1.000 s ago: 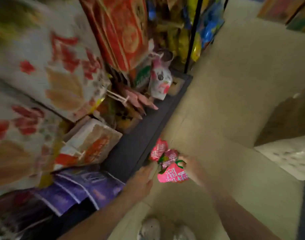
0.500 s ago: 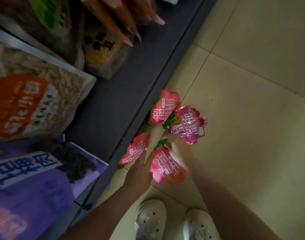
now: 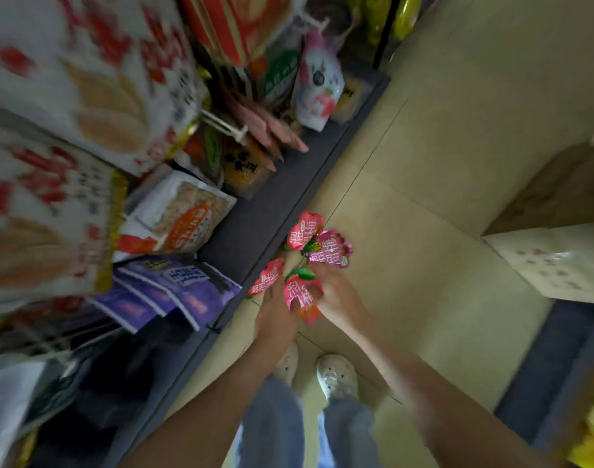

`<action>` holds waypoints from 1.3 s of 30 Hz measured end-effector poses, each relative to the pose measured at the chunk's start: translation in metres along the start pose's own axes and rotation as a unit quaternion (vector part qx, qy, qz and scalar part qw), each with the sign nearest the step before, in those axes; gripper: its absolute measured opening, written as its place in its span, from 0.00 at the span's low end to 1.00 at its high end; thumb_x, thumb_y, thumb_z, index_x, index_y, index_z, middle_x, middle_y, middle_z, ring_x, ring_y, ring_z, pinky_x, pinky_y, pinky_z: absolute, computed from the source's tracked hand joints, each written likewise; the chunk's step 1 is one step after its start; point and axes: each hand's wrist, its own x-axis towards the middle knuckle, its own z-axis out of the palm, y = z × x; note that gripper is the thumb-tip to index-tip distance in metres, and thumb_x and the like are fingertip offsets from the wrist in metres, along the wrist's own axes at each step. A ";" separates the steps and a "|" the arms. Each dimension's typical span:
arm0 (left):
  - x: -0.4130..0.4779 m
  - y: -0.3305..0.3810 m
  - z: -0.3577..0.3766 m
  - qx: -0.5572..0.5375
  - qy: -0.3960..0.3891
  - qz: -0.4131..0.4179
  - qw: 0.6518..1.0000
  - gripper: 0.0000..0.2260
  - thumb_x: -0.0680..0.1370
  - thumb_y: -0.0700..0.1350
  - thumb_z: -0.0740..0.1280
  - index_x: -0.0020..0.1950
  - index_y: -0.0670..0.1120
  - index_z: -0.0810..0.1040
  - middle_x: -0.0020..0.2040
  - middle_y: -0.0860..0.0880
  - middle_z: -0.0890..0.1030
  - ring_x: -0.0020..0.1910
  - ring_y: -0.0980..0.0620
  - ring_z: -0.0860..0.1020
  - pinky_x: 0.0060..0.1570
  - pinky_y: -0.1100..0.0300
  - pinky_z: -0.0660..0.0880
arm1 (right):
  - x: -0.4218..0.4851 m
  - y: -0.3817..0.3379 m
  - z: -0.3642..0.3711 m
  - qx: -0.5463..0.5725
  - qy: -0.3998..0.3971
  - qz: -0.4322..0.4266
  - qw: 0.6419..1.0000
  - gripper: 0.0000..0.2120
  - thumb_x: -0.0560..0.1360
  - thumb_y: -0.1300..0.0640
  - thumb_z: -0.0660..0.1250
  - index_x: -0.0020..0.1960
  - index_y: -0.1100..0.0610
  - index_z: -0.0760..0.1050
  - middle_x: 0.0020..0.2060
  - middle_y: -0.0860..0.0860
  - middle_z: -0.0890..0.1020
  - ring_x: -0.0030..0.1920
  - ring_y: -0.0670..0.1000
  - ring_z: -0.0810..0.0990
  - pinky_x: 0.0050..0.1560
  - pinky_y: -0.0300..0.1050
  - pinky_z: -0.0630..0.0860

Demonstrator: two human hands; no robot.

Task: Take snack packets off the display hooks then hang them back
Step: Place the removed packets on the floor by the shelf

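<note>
- Fingers point(image 3: 322, 289) of the right hand point(image 3: 339, 298) are curled round the lowest pink packet point(image 3: 304, 304), gripping it just below its green top.
- Fingers point(image 3: 278, 293) of the left hand point(image 3: 275, 319) lie against the leftmost pink packet point(image 3: 266, 282) and seem to pinch its edge, though blur makes the hold hard to read.
- Two upper pink packets point(image 3: 332, 249) fan out above both hands, overlapping each other and meeting the other two at their green tops.
- All four packets are held low in front of the body, over the tiled floor point(image 3: 440, 197) just beside the edge of the dark bottom shelf point(image 3: 255, 224).
- Purple packets point(image 3: 174, 288) lean on that shelf to the left of the hands.
- White display hook point(image 3: 226, 128) sticks out above them among blurred hanging bags.
- White shoes point(image 3: 337, 376) stand on the floor below the hands.
</note>
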 end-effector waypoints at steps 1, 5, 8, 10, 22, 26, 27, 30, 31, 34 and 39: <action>-0.012 0.014 -0.013 -0.018 0.011 0.012 1.000 0.23 0.77 0.40 0.63 0.71 0.45 0.65 0.67 0.43 0.72 0.63 0.42 0.73 0.61 0.52 0.70 | -0.009 -0.015 -0.018 -0.012 -0.007 -0.005 1.000 0.15 0.78 0.58 0.62 0.65 0.54 0.72 0.61 0.52 0.76 0.58 0.51 0.77 0.55 0.36 0.69; -0.113 0.081 -0.099 -0.035 0.067 0.034 0.997 0.19 0.77 0.39 0.62 0.68 0.42 0.67 0.62 0.41 0.75 0.60 0.40 0.74 0.57 0.51 0.71 | -0.079 -0.111 -0.106 -0.054 -0.007 -0.050 0.997 0.16 0.77 0.60 0.63 0.65 0.57 0.72 0.61 0.54 0.76 0.61 0.52 0.73 0.57 0.37 0.66; -0.193 0.105 -0.160 -0.021 0.116 0.060 0.991 0.20 0.78 0.44 0.62 0.70 0.47 0.65 0.63 0.43 0.74 0.58 0.41 0.76 0.54 0.51 0.73 | -0.132 -0.189 -0.147 -0.083 -0.014 -0.124 0.989 0.18 0.77 0.57 0.64 0.65 0.57 0.70 0.60 0.54 0.75 0.61 0.53 0.73 0.60 0.43 0.67; -0.243 0.103 -0.193 -0.024 0.148 0.090 0.985 0.21 0.78 0.45 0.62 0.70 0.48 0.65 0.63 0.44 0.74 0.58 0.44 0.76 0.54 0.55 0.73 | -0.163 -0.238 -0.158 -0.091 -0.019 -0.181 0.979 0.17 0.76 0.56 0.64 0.64 0.57 0.70 0.59 0.54 0.75 0.60 0.54 0.73 0.59 0.48 0.71; -0.485 -0.037 -0.358 -0.107 0.438 0.061 0.891 0.19 0.78 0.44 0.62 0.69 0.47 0.68 0.60 0.48 0.77 0.54 0.49 0.79 0.54 0.54 0.76 | -0.325 -0.504 -0.058 -0.096 -0.110 -0.473 0.869 0.18 0.78 0.53 0.62 0.67 0.52 0.68 0.63 0.50 0.74 0.60 0.51 0.74 0.57 0.43 0.71; -0.554 -0.111 -0.406 -0.091 0.499 0.047 0.861 0.18 0.78 0.44 0.62 0.68 0.48 0.69 0.61 0.50 0.77 0.57 0.51 0.77 0.56 0.57 0.74 | -0.382 -0.575 0.008 -0.048 -0.131 -0.514 0.846 0.18 0.78 0.53 0.62 0.67 0.53 0.69 0.63 0.49 0.73 0.60 0.49 0.74 0.57 0.38 0.69; -0.571 -0.133 -0.416 -0.089 0.506 0.045 0.857 0.18 0.78 0.44 0.62 0.68 0.48 0.69 0.61 0.48 0.77 0.57 0.51 0.77 0.56 0.53 0.75 | -0.396 -0.591 0.025 -0.043 -0.131 -0.524 0.841 0.18 0.78 0.53 0.62 0.67 0.53 0.68 0.63 0.49 0.73 0.62 0.48 0.72 0.59 0.37 0.67; -0.609 -0.198 -0.444 -0.061 0.530 0.035 0.845 0.18 0.77 0.44 0.64 0.68 0.45 0.69 0.60 0.46 0.77 0.56 0.48 0.78 0.55 0.50 0.75 | -0.424 -0.634 0.080 -0.039 -0.136 -0.537 0.831 0.20 0.78 0.53 0.62 0.69 0.52 0.65 0.64 0.49 0.72 0.64 0.48 0.70 0.60 0.40 0.67; -0.619 -0.217 -0.452 -0.050 0.537 0.021 0.842 0.19 0.78 0.44 0.64 0.68 0.45 0.68 0.61 0.46 0.76 0.57 0.47 0.77 0.56 0.51 0.75 | -0.429 -0.646 0.099 -0.039 -0.144 -0.537 0.830 0.22 0.78 0.53 0.62 0.70 0.52 0.64 0.66 0.50 0.70 0.65 0.49 0.70 0.61 0.41 0.68; -0.640 -0.268 -0.472 -0.040 0.532 -0.029 0.845 0.22 0.78 0.46 0.64 0.71 0.45 0.65 0.64 0.45 0.73 0.60 0.46 0.75 0.56 0.52 0.73 | -0.433 -0.670 0.150 -0.051 -0.152 -0.510 0.845 0.29 0.78 0.54 0.63 0.74 0.53 0.56 0.71 0.51 0.63 0.71 0.51 0.63 0.68 0.50 0.67; -0.656 -0.317 -0.490 -0.038 0.486 -0.073 0.870 0.28 0.78 0.47 0.64 0.75 0.44 0.57 0.71 0.43 0.66 0.66 0.43 0.70 0.61 0.53 0.69 | -0.423 -0.684 0.188 -0.054 -0.154 -0.409 0.898 0.38 0.77 0.56 0.65 0.77 0.52 0.44 0.75 0.52 0.51 0.75 0.54 0.50 0.72 0.49 0.55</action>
